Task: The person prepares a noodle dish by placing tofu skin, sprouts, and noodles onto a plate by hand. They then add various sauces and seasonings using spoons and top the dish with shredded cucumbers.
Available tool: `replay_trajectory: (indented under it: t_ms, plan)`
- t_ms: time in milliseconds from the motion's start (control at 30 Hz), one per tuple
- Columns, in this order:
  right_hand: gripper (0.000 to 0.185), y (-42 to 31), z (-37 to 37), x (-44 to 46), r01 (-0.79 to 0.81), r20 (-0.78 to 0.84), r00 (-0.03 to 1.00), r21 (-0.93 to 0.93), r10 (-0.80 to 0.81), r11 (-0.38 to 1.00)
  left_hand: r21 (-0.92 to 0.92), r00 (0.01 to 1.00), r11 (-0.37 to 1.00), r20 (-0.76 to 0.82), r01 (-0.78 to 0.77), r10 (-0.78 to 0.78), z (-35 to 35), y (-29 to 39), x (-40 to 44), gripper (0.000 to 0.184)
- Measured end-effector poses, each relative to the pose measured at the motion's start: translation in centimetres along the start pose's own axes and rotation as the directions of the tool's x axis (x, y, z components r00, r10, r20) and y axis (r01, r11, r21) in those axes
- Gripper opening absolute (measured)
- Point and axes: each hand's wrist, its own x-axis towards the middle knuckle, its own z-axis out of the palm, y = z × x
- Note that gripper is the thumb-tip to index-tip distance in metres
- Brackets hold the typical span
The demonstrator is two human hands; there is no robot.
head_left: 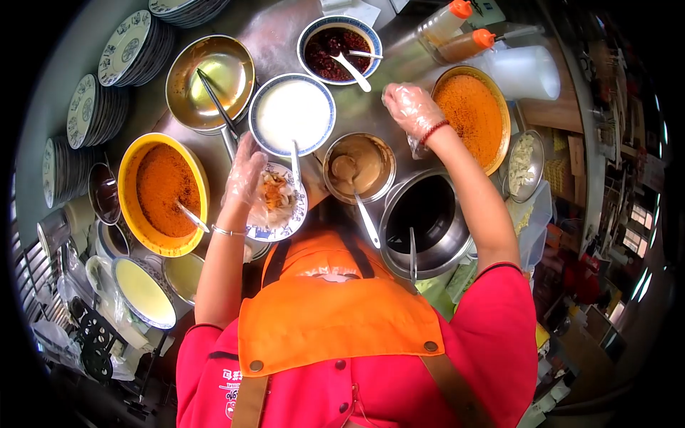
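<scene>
My left hand point(245, 175), in a clear plastic glove, is over the left side of a patterned plate point(294, 225). Its fingers point away from me, near a metal pan handle; whether they grip anything is unclear. Pale shreds with an orange-red topping point(275, 196) lie on the plate. A white spoon point(295, 160) stands in a bowl of white substance point(292, 110) just beyond it. My right hand point(412, 109), gloved too, has its fingers curled together beside a round container of orange powder point(471, 118). Whatever it may hold is hidden.
Around my hands are a dark chili bowl point(339, 46), a brown sauce bowl point(371, 175), a pot of dark liquid point(428, 221), a yellow powder tub point(160, 189) and a gold-toned pan point(214, 78). Plate stacks point(132, 50) and orange-capped bottles point(464, 46) stand behind.
</scene>
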Motion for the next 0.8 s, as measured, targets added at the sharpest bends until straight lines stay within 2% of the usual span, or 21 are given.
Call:
replay_trajectory:
  t_ms: [33, 67, 100, 133, 200, 233, 267, 333, 367, 467, 500, 533, 567, 600, 633, 700, 800]
  plan:
    - [0.018, 0.2, -0.2, -1.8, -0.017, -0.005, 1.000, 0.008, 0.017, 1.000, 0.149, 0.993, 0.986, -0.075, -0.076, 0.088, 0.6, 0.2, -1.3, 0.065]
    - [0.019, 0.5, -0.5, -3.5, -0.033, -0.010, 0.999, 0.016, 0.033, 0.999, 0.158, 0.955, 0.955, -0.123, -0.251, 0.271, 1.2, -0.2, -2.4, 0.062]
    - [0.019, 1.0, -0.9, -5.2, -0.049, -0.016, 0.999, 0.024, 0.050, 0.998, 0.279, 0.925, 0.906, -0.118, -0.318, 0.361, 2.0, 0.7, -4.0, 0.057]
    - [0.019, 1.6, -1.4, -6.9, -0.107, -0.088, 0.990, 0.019, 0.108, 0.994, 0.394, 0.888, 0.838, -0.103, -0.377, 0.448, 2.9, 1.8, -5.4, 0.053]
    - [0.018, 3.6, -2.6, -10.5, -0.231, -0.243, 0.943, 0.016, 0.228, 0.973, 0.300, 0.915, 0.874, -0.007, -0.383, 0.404, 4.5, 2.9, -6.8, 0.047]
    - [0.018, 5.5, -2.6, -12.5, -0.289, -0.349, 0.901, -0.035, 0.260, 0.957, 0.125, 0.932, 0.923, 0.044, -0.364, 0.361, 5.3, 1.9, -6.8, 0.045]
    - [0.019, 7.7, -2.2, -14.8, -0.354, -0.454, 0.845, -0.078, 0.283, 0.932, 0.138, 0.914, 0.906, 0.128, -0.400, 0.385, 6.3, 2.7, -7.1, 0.044]
    - [0.021, 12.2, -1.7, -19.1, -0.565, -0.482, 0.755, -0.135, 0.444, 0.814, 0.155, 0.908, 0.920, 0.287, -0.359, 0.306, 8.0, 2.4, -5.9, 0.043]
    - [0.024, 13.9, -1.7, -20.8, -0.648, -0.412, 0.721, -0.114, 0.558, 0.753, 0.166, 0.879, 0.909, 0.369, -0.382, 0.302, 9.1, 3.3, -5.5, 0.044]
    - [0.028, 18.6, -1.7, -22.8, -0.706, -0.350, 0.666, -0.011, 0.659, 0.708, 0.075, 0.805, 0.914, 0.507, -0.398, 0.309, 13.4, 3.4, -1.9, 0.047]
    - [0.029, 22.3, -0.3, -23.3, -0.714, -0.259, 0.684, -0.049, 0.682, 0.698, 0.090, 0.775, 0.922, 0.576, -0.376, 0.260, 14.7, 4.6, -1.4, 0.046]
    - [0.028, 22.9, -0.1, -23.6, -0.723, -0.145, 0.571, 0.378, 0.808, 0.579, 0.098, 0.772, 0.943, 0.604, -0.318, 0.198, 16.7, 4.5, -0.2, 0.051]
    - [0.028, 23.3, 0.1, -23.2, -0.606, 0.026, 0.503, 0.723, 0.864, 0.331, 0.081, 0.745, 0.933, 0.628, -0.351, 0.226, 18.7, 3.6, 1.4, 0.055]
    - [0.027, 23.7, 0.3, -22.8, -0.400, 0.218, 0.486, 0.916, 0.847, -0.006, 0.064, 0.716, 0.921, 0.650, -0.383, 0.253, 20.5, 2.9, 2.8, 0.059]
    - [0.025, 25.1, 0.6, -22.9, -0.360, 0.266, 0.577, 0.932, 0.772, -0.052, 0.063, 0.742, 0.962, 0.651, -0.266, 0.162, 22.3, 3.2, 3.7, 0.061]
    - [0.024, 25.9, 0.4, -22.9, -0.431, 0.276, 0.610, 0.902, 0.743, 0.019, 0.062, 0.759, 0.998, 0.650, -0.020, -0.025, 25.5, 3.9, 5.3, 0.066]
    - [0.019, 25.8, 0.2, -23.1, -0.451, 0.226, 0.613, 0.887, 0.757, 0.101, -0.038, 0.760, 0.996, 0.649, 0.084, -0.040, 29.2, 2.8, 8.0, 0.068]
